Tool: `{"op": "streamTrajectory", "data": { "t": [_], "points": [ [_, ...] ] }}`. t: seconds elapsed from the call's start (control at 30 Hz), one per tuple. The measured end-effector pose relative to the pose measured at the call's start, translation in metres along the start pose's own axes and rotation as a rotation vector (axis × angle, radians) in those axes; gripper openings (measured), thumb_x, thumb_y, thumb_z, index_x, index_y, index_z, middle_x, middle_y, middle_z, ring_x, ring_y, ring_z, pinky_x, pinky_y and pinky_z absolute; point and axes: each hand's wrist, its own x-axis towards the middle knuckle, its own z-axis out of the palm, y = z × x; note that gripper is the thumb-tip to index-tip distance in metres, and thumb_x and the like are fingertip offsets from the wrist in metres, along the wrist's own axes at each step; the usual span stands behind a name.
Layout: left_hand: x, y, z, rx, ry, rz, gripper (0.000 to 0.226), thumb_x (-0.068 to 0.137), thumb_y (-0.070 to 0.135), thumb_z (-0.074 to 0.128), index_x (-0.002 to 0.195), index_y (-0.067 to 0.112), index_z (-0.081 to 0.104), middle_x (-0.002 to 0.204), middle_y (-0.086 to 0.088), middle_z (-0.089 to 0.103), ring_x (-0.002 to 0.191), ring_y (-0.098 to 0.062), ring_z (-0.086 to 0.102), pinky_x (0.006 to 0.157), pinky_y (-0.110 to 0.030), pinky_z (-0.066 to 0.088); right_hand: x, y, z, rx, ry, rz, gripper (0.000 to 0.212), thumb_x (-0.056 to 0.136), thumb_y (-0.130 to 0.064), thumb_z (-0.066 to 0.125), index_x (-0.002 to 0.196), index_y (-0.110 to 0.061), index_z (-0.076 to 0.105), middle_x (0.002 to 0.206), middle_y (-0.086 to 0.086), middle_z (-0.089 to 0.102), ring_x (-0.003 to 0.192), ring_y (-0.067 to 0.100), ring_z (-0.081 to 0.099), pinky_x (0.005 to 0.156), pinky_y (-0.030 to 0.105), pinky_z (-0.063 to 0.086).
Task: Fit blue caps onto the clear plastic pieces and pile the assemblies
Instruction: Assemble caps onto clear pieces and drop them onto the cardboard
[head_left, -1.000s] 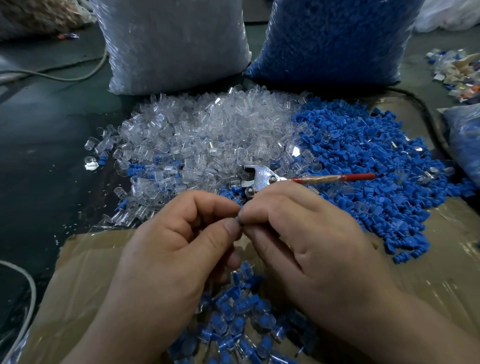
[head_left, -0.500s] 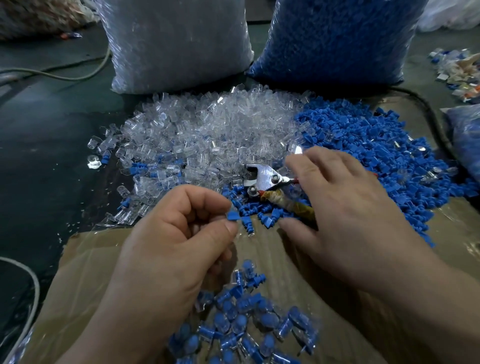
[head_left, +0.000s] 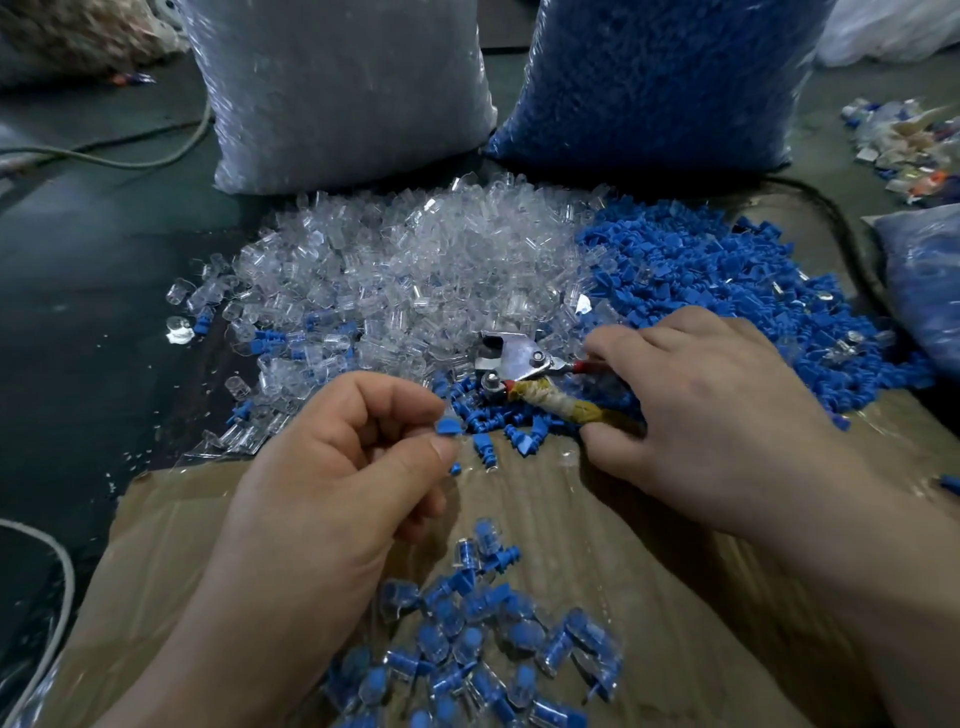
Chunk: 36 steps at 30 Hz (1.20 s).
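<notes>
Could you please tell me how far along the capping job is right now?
Done: a small pile of assemblies lies on the cardboard. In hand: the left hand pinches a blue cap while the right hand grips the pliers. Left: large heaps of loose clear pieces and blue caps, so most remains.

Bare cardboard strip (head_left: 571, 514) between assemblies pile (head_left: 478, 639) and pliers (head_left: 511, 358).
</notes>
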Motion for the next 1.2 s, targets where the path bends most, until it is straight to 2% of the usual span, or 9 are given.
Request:
{"op": "streamTrajectory", "data": {
  "t": [0.2, 0.27, 0.33, 0.4, 0.47, 0.63, 0.87, 1.03, 1.2],
  "points": [
    [0.000, 0.001, 0.000, 0.001, 0.007, -0.003, 0.032, 0.058, 0.047, 0.073, 0.087, 0.035, 0.073, 0.063, 0.001, 0.066, 0.053, -0.012, 0.063, 0.047, -0.020, 0.050, -0.003, 0.002, -0.004, 0.243, 0.271, 0.088, 0.031, 0.081, -0.049, 0.036, 0.102, -0.029, 0.049, 0.069, -0.013, 0.049, 0.060, 0.008, 0.042, 0.055, 0.025, 0.027],
    [0.000, 0.002, 0.000, -0.004, 0.008, -0.006, 0.032, 0.057, 0.047, 0.072, 0.087, 0.035, 0.073, 0.062, 0.001, 0.066, 0.051, -0.011, 0.062, 0.048, -0.019, 0.050, -0.007, 0.002, -0.007, 0.348, 0.394, 0.117, 0.023, 0.087, -0.048, 0.039, 0.098, -0.028, 0.044, 0.065, -0.015, 0.047, 0.054, -0.001, 0.039, 0.051, 0.018, 0.022],
    [0.000, 0.003, 0.001, 0.000, 0.011, -0.013, 0.032, 0.057, 0.048, 0.072, 0.087, 0.036, 0.073, 0.063, 0.001, 0.067, 0.051, -0.011, 0.062, 0.048, -0.019, 0.050, -0.009, 0.000, -0.010, 0.383, 0.438, 0.101, 0.027, 0.089, -0.056, 0.044, 0.099, -0.032, 0.040, 0.069, -0.021, 0.047, 0.057, -0.007, 0.038, 0.052, 0.015, 0.021],
    [0.000, 0.003, 0.001, -0.004, 0.020, -0.003, 0.034, 0.056, 0.049, 0.072, 0.087, 0.035, 0.073, 0.063, 0.000, 0.067, 0.051, -0.011, 0.062, 0.048, -0.018, 0.050, -0.012, -0.002, -0.011, 0.376, 0.391, 0.047, 0.029, 0.084, -0.054, 0.051, 0.098, -0.030, 0.044, 0.070, -0.022, 0.046, 0.058, -0.007, 0.040, 0.053, 0.014, 0.024],
    [0.000, 0.003, 0.001, -0.021, 0.038, 0.006, 0.033, 0.057, 0.047, 0.073, 0.088, 0.035, 0.073, 0.064, 0.000, 0.067, 0.052, -0.012, 0.062, 0.048, -0.019, 0.050, -0.015, -0.006, -0.010, 0.347, 0.293, -0.028, 0.032, 0.081, -0.050, 0.053, 0.102, -0.027, 0.053, 0.076, -0.018, 0.052, 0.063, 0.002, 0.047, 0.054, 0.018, 0.031],
    [0.001, 0.000, -0.005, -0.011, 0.055, 0.065, 0.021, 0.068, 0.032, 0.072, 0.089, 0.035, 0.072, 0.070, 0.002, 0.068, 0.058, -0.012, 0.065, 0.050, -0.021, 0.051, -0.017, -0.014, -0.006, 0.239, 0.147, -0.144, 0.048, 0.077, -0.057, 0.042, 0.117, -0.032, 0.050, 0.093, -0.015, 0.058, 0.084, 0.011, 0.052, 0.068, 0.024, 0.034],
    [0.003, 0.001, -0.003, -0.026, 0.087, 0.093, 0.021, 0.063, 0.037, 0.071, 0.084, 0.038, 0.072, 0.071, 0.003, 0.070, 0.058, -0.009, 0.067, 0.048, -0.018, 0.051, -0.017, -0.011, -0.005, 0.282, 0.096, -0.190, 0.049, 0.076, -0.061, 0.039, 0.118, -0.037, 0.048, 0.095, -0.021, 0.057, 0.088, 0.008, 0.053, 0.073, 0.023, 0.038],
    [0.003, 0.003, -0.002, -0.024, 0.097, 0.107, 0.021, 0.062, 0.040, 0.069, 0.083, 0.039, 0.071, 0.071, 0.005, 0.070, 0.058, -0.006, 0.067, 0.048, -0.017, 0.051, -0.017, -0.013, -0.004, 0.296, 0.109, -0.224, 0.046, 0.077, -0.062, 0.039, 0.116, -0.039, 0.047, 0.093, -0.023, 0.055, 0.085, 0.005, 0.051, 0.072, 0.016, 0.034],
    [0.002, 0.006, 0.000, -0.065, 0.097, 0.095, 0.027, 0.060, 0.045, 0.073, 0.085, 0.036, 0.072, 0.074, 0.001, 0.072, 0.058, -0.008, 0.068, 0.049, -0.019, 0.052, -0.016, -0.011, -0.003, 0.291, 0.118, -0.246, 0.051, 0.078, -0.061, 0.043, 0.123, -0.037, 0.048, 0.100, -0.023, 0.057, 0.092, 0.003, 0.051, 0.081, 0.017, 0.034]
  ]
}}
